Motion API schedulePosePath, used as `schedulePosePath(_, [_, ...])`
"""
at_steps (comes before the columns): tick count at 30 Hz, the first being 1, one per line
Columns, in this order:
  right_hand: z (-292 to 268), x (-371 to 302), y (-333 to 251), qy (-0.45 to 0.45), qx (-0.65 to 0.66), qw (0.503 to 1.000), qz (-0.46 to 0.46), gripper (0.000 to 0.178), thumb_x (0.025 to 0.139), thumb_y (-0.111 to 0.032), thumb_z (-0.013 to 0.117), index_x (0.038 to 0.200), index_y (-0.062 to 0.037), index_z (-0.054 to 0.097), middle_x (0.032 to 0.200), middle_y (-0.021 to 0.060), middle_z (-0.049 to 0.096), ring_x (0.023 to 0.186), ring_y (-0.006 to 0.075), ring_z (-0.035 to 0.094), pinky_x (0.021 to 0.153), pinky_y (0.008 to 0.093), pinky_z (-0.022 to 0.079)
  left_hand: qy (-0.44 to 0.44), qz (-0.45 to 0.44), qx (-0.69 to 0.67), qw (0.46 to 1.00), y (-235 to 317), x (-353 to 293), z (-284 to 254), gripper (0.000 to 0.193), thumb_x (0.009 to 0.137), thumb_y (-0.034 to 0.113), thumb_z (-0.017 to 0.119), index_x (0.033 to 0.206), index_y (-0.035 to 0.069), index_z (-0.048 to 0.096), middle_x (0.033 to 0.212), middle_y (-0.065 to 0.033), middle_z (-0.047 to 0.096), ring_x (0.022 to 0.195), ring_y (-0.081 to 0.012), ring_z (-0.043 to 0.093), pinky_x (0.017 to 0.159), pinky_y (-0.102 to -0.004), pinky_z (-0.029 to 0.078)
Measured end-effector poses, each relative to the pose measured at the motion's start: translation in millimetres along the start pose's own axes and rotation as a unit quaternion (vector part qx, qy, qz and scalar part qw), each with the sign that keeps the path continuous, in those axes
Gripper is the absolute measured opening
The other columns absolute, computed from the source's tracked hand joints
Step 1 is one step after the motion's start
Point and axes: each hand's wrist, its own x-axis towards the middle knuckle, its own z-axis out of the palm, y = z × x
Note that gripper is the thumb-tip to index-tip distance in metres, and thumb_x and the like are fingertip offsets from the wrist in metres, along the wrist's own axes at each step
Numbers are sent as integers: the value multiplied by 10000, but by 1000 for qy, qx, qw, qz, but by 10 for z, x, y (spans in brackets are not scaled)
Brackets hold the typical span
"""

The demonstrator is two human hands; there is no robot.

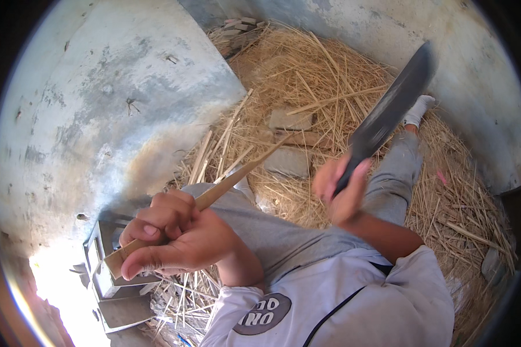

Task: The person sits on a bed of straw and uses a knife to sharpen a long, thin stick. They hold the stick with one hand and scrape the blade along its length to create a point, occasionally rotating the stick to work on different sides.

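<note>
My left hand [173, 234] is closed around a flat, tan bamboo strip [237, 175]. One end of the strip sticks out below my thumb at the left; the other tapers toward the middle of the view. In my right hand [344, 188] is a machete [391, 104] with a broad dark blade and a black handle. Its blade points up and away to the right, apart from the strip. Hand and blade are slightly blurred by motion. Between and beyond my hands lie bricks [286, 162] among the shavings.
Bamboo shavings and split strips [330, 69] cover the floor around my outstretched legs. Stained plaster walls [121, 87] stand at the left and far side. A grey metal box-like object [113, 283] is at the lower left, beside a bright opening. Several blocks [240, 26] lie in the far corner.
</note>
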Motion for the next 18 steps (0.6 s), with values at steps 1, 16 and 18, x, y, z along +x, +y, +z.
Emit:
schedulePosePath(1, [-353, -238, 295, -67, -177, 971, 145, 517, 1039, -497, 370, 764, -75, 490, 571, -16, 413, 515, 90, 395, 493, 295, 360, 4, 1, 2, 1000, 0, 7, 30, 552, 998, 623, 220, 790, 124, 336, 511, 43, 230, 402, -55, 175, 366, -210, 186])
schedulePosePath(16, [229, 130, -58, 44, 14, 996, -81, 580, 1006, -613, 302, 745, -121, 467, 525, -3, 401, 403, 77, 355, 387, 254, 326, 38, -1, 27, 999, -39, 76, 123, 568, 984, 639, 291, 762, 120, 353, 518, 55, 251, 402, -47, 181, 370, -199, 188])
schedulePosePath(18, [-170, -191, 344, -143, -366, 823, 409, 598, 994, -633, 324, 710, -122, 448, 521, -11, 391, 414, 75, 349, 390, 270, 327, 26, 33, 87, 995, -123, 49, 173, 570, 983, 639, 297, 750, 122, 350, 516, 54, 257, 404, -48, 186, 368, -200, 186])
